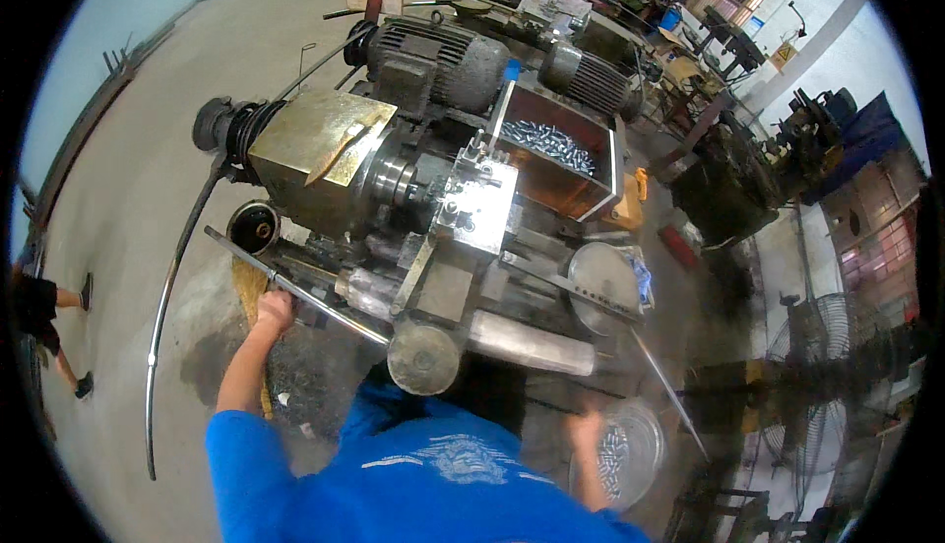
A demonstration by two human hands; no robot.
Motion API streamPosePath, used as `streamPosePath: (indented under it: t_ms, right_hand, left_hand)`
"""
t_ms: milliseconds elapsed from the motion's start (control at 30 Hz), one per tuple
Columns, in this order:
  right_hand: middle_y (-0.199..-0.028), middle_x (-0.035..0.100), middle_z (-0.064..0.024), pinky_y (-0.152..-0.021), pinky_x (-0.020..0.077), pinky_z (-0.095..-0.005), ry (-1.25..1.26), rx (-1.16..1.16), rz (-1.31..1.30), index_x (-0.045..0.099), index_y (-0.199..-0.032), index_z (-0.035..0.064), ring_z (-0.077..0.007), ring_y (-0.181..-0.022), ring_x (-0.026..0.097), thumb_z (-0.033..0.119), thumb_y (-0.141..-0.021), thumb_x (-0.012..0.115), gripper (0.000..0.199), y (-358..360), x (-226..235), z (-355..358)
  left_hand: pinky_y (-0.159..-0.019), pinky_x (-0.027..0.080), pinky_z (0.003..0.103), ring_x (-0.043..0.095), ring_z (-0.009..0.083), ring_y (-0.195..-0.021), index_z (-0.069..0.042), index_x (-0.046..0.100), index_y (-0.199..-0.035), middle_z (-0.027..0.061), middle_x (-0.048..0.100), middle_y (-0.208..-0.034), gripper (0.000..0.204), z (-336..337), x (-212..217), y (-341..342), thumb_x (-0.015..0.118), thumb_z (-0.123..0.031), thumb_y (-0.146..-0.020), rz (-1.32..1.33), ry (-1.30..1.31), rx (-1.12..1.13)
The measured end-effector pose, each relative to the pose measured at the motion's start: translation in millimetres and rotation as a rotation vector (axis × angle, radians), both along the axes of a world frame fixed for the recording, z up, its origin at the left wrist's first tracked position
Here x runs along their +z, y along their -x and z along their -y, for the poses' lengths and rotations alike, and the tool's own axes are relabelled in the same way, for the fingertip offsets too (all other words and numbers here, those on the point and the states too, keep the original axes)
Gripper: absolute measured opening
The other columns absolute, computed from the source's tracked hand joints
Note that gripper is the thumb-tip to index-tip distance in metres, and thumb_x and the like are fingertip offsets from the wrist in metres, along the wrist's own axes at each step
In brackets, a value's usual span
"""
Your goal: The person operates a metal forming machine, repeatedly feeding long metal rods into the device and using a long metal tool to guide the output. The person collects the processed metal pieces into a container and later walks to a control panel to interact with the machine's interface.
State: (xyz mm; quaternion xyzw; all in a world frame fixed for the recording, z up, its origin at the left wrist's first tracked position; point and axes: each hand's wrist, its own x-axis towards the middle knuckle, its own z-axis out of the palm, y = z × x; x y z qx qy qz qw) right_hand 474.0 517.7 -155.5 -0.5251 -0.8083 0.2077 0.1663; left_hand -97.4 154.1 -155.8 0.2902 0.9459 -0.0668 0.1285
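Note:
My left hand (276, 311) is closed in a fist beside a long metal bar (330, 313) at the front left of a machine; what it grips is hidden. Blurred by motion, my right hand (586, 429) is at the left rim of a round pan (650, 449) holding several small metal pins (612, 469); its fingers cannot be read. Between and beyond my hands stands the lathe-like machine, with a brass-coloured headstock (320, 154), a spindle chuck (394, 181) and a bright metal tool block (482, 203). A round grey knob (423, 358) faces me.
Behind the tool block, an open metal box (615, 164) holds many similar pins. Electric motors (438, 61) sit at the back. A round tray (600, 277) and a thin rod (669, 395) are right. A straw broom (248, 292) stands left. Another person's legs (69, 299) show far left.

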Motion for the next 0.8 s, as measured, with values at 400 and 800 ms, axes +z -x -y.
streamPosePath:
  t_ms: [400, 800]
  right_hand:
    - [-0.081, 0.063, -0.0187, -0.071, 0.0481, -0.0317, 0.146, 0.231, -0.015, 0.063, -0.09, -0.0008, -0.0294, -0.076, 0.062, 0.013, -0.059, 0.058, 0.034, 96.0, 108.8, -9.1]
    - [-0.103, 0.057, -0.0137, -0.079, 0.0444, -0.0373, -0.426, 1.095, -0.252, 0.064, -0.085, 0.0063, -0.0312, -0.09, 0.053, 0.015, -0.053, 0.058, 0.034, 407.6, 257.3, 24.7]
  left_hand:
    - [-0.074, 0.047, 0.041, 0.058, 0.0282, -0.092, -0.009, 0.054, -0.102, 0.0142, 0.06, -0.099, 0.036, 0.7, -11.1, 2.5, 0.056, -0.032, -0.074, 0.169, 0.115, -0.003]
    - [-0.068, 0.046, 0.038, 0.06, 0.0307, -0.076, -0.004, 0.059, -0.097, 0.0197, 0.061, -0.085, 0.026, 83.5, 168.7, 18.6, 0.057, -0.02, -0.076, -0.086, -0.735, 0.26]
